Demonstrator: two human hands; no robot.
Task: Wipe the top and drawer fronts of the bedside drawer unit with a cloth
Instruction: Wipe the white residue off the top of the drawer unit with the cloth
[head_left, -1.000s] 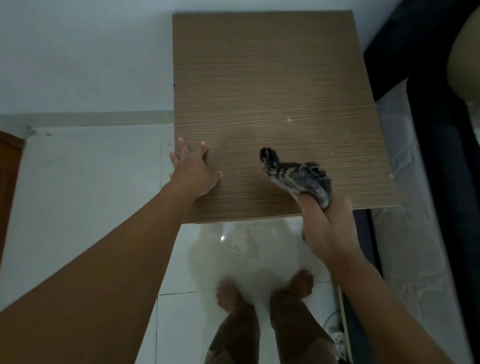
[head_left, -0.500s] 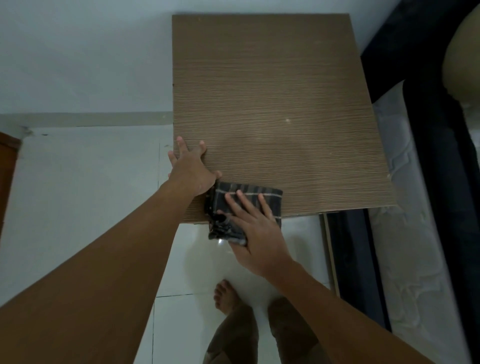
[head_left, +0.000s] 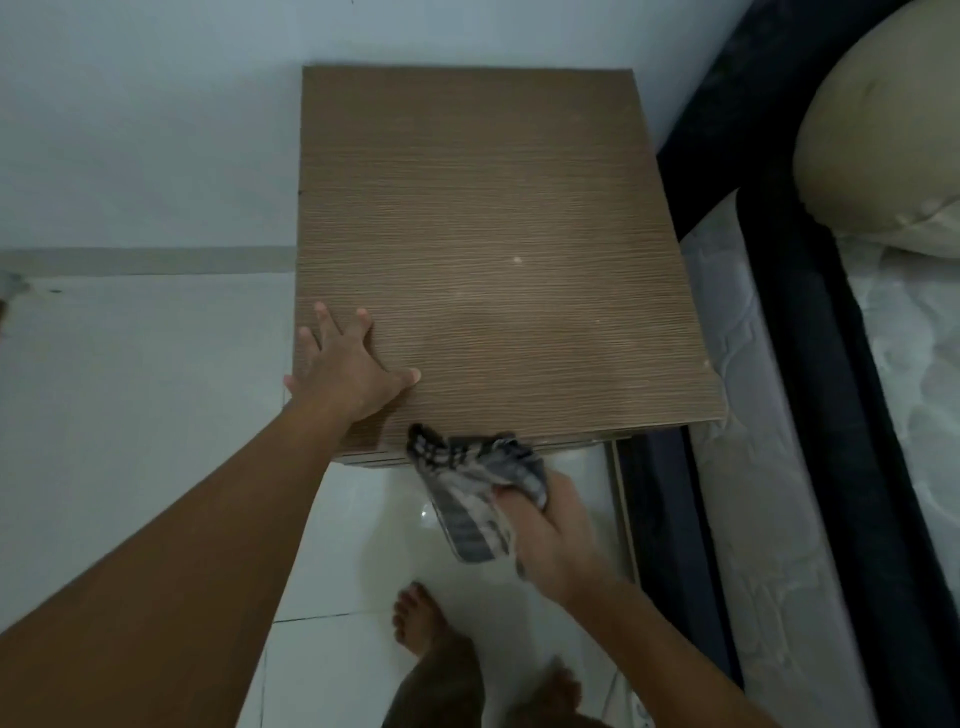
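Low centre of the frame, the right hand (head_left: 550, 535) bunches the cloth (head_left: 475, 488) at the unit (head_left: 483, 234)'s front edge, left hand (head_left: 348, 374) spread flat on top; limp and light, it likely wipes best wadded in the palm.

We have one view, head-worn, looking steeply down and forward, close above the unit (head_left: 493, 249), bed (head_left: 779, 415) at 3 o'clock

White tiled floor (head_left: 130, 415), glossy, with dark grout lines. Pale wall (head_left: 156, 130) behind, grey skirting strip (head_left: 145, 261) along its base. At right, a bed: dark frame (head_left: 810, 364), quilted white mattress (head_left: 737, 364), cream pillow (head_left: 883, 130) on top. Two bare feet (head_left: 418, 621) on the tiles, brown trouser legs above.
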